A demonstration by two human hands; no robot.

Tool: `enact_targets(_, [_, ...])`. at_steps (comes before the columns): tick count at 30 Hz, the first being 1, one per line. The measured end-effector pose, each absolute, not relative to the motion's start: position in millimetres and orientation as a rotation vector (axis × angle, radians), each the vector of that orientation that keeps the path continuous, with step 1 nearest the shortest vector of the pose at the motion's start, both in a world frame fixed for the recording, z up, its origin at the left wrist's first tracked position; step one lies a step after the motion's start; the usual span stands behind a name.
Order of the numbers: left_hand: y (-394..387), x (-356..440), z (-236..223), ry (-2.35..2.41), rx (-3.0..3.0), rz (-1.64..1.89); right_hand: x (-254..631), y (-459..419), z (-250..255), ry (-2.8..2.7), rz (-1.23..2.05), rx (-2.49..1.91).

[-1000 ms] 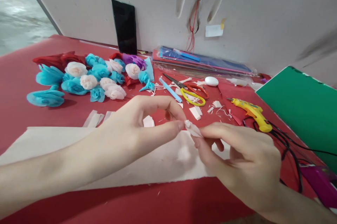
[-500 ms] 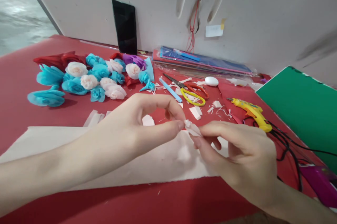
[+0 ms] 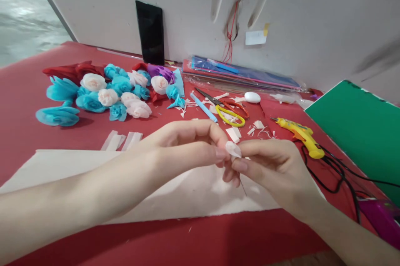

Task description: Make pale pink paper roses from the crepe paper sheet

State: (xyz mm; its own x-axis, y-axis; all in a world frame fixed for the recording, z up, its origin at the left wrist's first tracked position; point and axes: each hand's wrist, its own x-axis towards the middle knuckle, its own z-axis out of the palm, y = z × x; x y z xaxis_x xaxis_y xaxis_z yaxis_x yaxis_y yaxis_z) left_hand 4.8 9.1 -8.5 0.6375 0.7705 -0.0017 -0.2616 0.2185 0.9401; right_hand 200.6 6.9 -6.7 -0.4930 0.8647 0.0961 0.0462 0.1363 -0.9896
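Observation:
A small pale pink piece of crepe paper (image 3: 233, 149) is pinched between both my hands above the table. My left hand (image 3: 184, 149) grips it with thumb and fingertips closed, coming from the left. Closed on the same piece from the right is my right hand (image 3: 275, 168), fingers curled under. Below them lies a large pale pink paper sheet (image 3: 78, 166) on the red table cover (image 3: 28, 91).
Blue, pink and red paper flowers (image 3: 106, 93) are heaped at the back left. Scissors (image 3: 225, 109), a blue pen (image 3: 203, 107) and paper scraps lie behind my hands. A yellow glue gun (image 3: 300, 136) with black cord is right, beside a green sheet (image 3: 359, 128).
My hands have closed together around the paper piece; the left fingers have curled down and the right hand has shifted slightly left and up.

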Motion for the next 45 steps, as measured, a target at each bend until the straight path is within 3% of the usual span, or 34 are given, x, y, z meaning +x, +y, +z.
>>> enact_targets(7, [5.6,3.7,-9.5,0.467,1.083,0.728,201.4,10.7,-15.1,-1.41,1.929,-0.64])
enact_targets(13, [3.0,0.7,-8.0,0.466,1.105,0.698,201.3,12.5,-13.2,-1.294,2.11,-0.663])
enact_targets(45, [2.6,-1.1,-5.0,0.608,1.278,0.755,203.2,13.4,-12.0,-1.369,2.083,-0.709])
